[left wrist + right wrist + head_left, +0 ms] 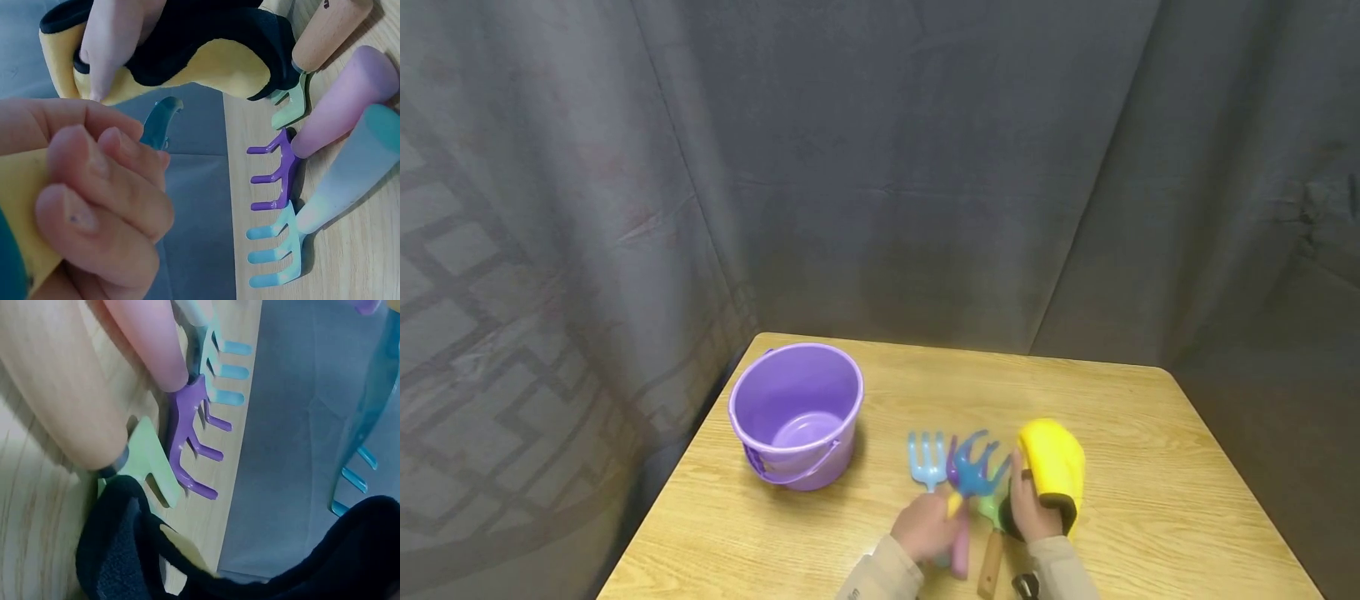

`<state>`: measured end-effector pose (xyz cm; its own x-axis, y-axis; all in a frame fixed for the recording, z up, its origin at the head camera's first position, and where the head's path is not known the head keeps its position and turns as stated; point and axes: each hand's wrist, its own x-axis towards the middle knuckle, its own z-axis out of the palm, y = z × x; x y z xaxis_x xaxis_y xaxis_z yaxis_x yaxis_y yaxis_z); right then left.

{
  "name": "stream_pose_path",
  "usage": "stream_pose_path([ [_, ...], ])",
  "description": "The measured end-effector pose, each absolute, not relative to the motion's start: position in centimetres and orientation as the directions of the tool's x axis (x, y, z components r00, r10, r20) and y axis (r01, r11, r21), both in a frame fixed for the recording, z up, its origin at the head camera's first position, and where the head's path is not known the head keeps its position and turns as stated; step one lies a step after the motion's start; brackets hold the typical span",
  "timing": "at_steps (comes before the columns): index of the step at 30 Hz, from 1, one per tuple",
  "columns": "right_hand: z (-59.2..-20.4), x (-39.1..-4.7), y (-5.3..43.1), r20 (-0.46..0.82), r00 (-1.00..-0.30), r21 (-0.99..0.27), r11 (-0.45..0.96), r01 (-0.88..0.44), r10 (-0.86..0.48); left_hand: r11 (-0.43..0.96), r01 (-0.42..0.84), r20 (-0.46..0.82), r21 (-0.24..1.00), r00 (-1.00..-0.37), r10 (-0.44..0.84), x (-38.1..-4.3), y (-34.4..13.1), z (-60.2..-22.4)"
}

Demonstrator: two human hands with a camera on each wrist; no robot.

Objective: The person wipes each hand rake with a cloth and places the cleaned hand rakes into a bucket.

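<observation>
In the head view, my left hand (925, 527) grips the yellow handle of a blue hand rake (974, 477), its curved tines pointing away above the other tools. The left wrist view shows the fingers (119, 206) curled round that handle. My right hand (1032, 507) holds a yellow-and-black cloth piece (1058, 460) with a dark opening; its thumb lies over the yellow fabric, while most other fingers are hidden. Below lie a light blue rake (281, 253), a purple rake (185, 434) with a pink handle and a light green tool (150, 464) with a wooden handle.
A purple bucket (842, 462) stands upright at the table's left side, its handle lowered toward the front. A small dark object (1025, 585) lies beside the right sleeve. Grey curtains (910, 175) hang behind the wooden table (1135, 467).
</observation>
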<state>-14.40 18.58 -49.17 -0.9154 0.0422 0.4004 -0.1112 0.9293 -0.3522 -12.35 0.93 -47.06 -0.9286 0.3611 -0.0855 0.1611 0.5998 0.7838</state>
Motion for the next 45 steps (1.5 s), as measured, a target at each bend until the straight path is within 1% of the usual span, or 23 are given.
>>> stream_pose_path([
  [1,-49.1,-14.3,18.6,0.378,-0.924,-0.372,0.923,-0.099,0.053,0.590,0.154,-0.089,0.793,-0.928,0.362,-12.4,0.9,-47.1],
  [2,-49.0,-14.2,18.7,0.374,-0.926,-0.346,0.935,-0.083,0.056,0.585,0.153,-0.087,0.796,-0.929,0.361,-12.4,0.9,-47.2],
  [3,-49.0,-14.2,18.7,0.414,-0.902,-0.497,0.861,-0.113,0.121,0.575,0.139,-0.094,0.806,-0.930,0.356,-12.4,0.9,-47.3],
  [4,-49.1,-14.1,18.6,0.402,-0.899,-0.599,0.792,-0.116,0.173,0.569,0.138,-0.092,0.811,-0.929,0.357,-12.5,0.8,-47.3],
  [7,-49.0,-13.8,18.2,0.487,-0.828,-0.708,0.681,-0.187,0.279,0.566,0.160,-0.072,0.809,-0.928,0.365,-12.6,0.6,-47.5],
  [9,-49.0,-13.7,17.7,0.567,-0.752,-0.751,0.586,-0.304,0.336,0.572,0.180,-0.053,0.800,-0.929,0.367,-12.7,0.5,-47.7],
  [11,-48.8,-13.7,17.2,0.644,-0.680,-0.732,0.540,-0.416,0.350,0.588,0.207,-0.031,0.782,-0.929,0.369,-12.9,0.3,-47.8],
  [13,-48.7,-13.6,16.9,0.672,-0.655,-0.721,0.506,-0.473,0.345,0.602,0.227,-0.017,0.766,-0.928,0.372,-13.1,0.3,-48.0],
  [17,-48.4,-13.5,16.4,0.689,-0.639,-0.713,0.477,-0.514,0.341,0.613,0.235,-0.013,0.754,-0.928,0.372,-13.4,0.3,-48.2],
  [22,-48.2,-12.9,15.6,0.711,-0.631,-0.685,0.513,-0.518,0.312,0.615,0.234,-0.007,0.753,-0.932,0.363,-13.5,0.3,-48.1],
  [26,-48.0,-12.4,14.8,0.771,-0.606,-0.591,0.570,-0.570,0.193,0.596,0.242,0.011,0.766,-0.931,0.364,-13.5,0.4,-47.9],
  [29,-48.3,-12.2,14.3,0.783,-0.619,-0.543,0.550,-0.634,0.059,0.586,0.265,0.026,0.766,-0.923,0.383,-13.4,0.5,-47.7],
  [33,-48.9,-11.6,13.7,0.663,-0.740,-0.634,0.443,-0.634,-0.110,0.601,0.270,0.011,0.752,-0.917,0.400,-13.3,0.6,-47.7],
  [36,-49.2,-11.3,13.6,0.548,-0.808,-0.687,0.434,-0.582,-0.216,0.608,0.304,0.027,0.734,-0.907,0.420,-13.3,0.7,-47.8],
  [38,-49.3,-11.3,13.6,0.496,-0.828,-0.686,0.468,-0.558,-0.260,0.611,0.353,0.069,0.709,-0.896,0.438,-13.3,0.8,-47.8],
  [40,-49.4,-11.3,13.9,0.357,-0.886,-0.727,0.509,-0.462,-0.295,0.610,0.383,0.093,0.693,-0.887,0.452,-13.2,0.9,-47.9],
  [42,-49.4,-11.2,14.1,0.186,-0.937,-0.755,0.568,-0.328,-0.294,0.614,0.396,0.101,0.683,-0.883,0.458,-13.1,0.9,-47.8],
  [45,-49.6,-11.3,14.4,-0.001,-0.971,-0.746,0.647,-0.159,-0.240,0.611,0.397,0.103,0.685,-0.883,0.458,-12.9,1.0,-47.7],
])
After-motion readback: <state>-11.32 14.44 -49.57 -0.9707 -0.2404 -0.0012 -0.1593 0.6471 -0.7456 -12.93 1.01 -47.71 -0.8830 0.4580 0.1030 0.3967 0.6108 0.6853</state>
